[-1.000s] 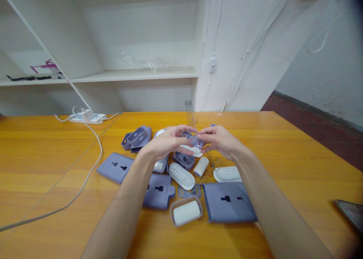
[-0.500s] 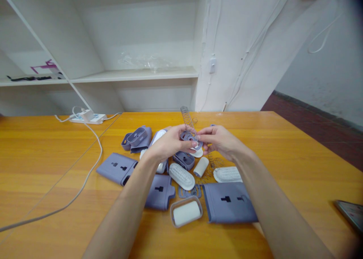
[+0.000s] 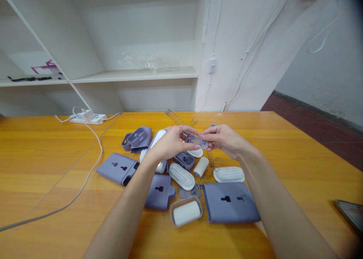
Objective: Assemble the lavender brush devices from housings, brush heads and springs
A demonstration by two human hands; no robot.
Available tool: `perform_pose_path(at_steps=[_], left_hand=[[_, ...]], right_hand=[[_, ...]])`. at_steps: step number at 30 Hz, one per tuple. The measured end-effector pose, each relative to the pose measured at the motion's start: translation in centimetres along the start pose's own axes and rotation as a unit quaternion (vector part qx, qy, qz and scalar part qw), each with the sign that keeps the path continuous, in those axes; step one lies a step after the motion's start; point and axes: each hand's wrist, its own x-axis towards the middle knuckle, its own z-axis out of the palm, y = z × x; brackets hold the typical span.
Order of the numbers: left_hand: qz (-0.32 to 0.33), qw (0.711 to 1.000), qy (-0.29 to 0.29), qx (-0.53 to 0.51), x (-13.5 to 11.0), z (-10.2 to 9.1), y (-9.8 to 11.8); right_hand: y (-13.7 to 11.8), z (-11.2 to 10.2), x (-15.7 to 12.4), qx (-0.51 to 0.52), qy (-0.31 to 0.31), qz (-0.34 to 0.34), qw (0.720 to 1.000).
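A small grey-blue plastic plate with cut-outs [image 3: 195, 140] is held a little above the pile of parts. My right hand [image 3: 224, 140] pinches its right end between thumb and fingers. Around the left end curls my left hand [image 3: 172, 143], thumb at the near edge and fingers behind. A thin wire coil spring [image 3: 176, 119] runs from the plate past my left fingers, its free end leaning to the far left. Below lie a grey-blue oval cup [image 3: 184, 160], a white cylinder [image 3: 201, 167] and a white ribbed oval pad [image 3: 181, 176].
Grey-blue flat casings [image 3: 231, 202] lie near me, others [image 3: 116, 168] to the left. A translucent tray [image 3: 186, 211] holds a white block. Another plate with a spring [image 3: 185, 192] lies mid-pile. A power strip [image 3: 89, 117] with cable is at left, a phone [image 3: 350, 213] at right.
The spring has tipped from nearly upright to leaning left. The plate and my right hand have shifted slightly right, and the plate lies flatter.
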Motion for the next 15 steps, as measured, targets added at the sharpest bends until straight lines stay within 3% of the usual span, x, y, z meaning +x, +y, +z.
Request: perform_pose_path(at_steps=[7,11,15], left_hand=[[0.026,0.993,-0.005,0.115,0.1,-0.3,0.0],[0.020,0.994,0.025,0.108,0.1,-0.1,-0.6],[0.024,0.994,0.014,0.109,0.0,-0.2,-1.0]], right_hand=[[0.6,0.1,0.3,-0.030,0.014,-0.003,0.999],[0.6,1.0,0.4,-0.026,0.044,0.009,0.999],[0.5,1.7,0.4,-0.021,0.037,0.014,0.999]])
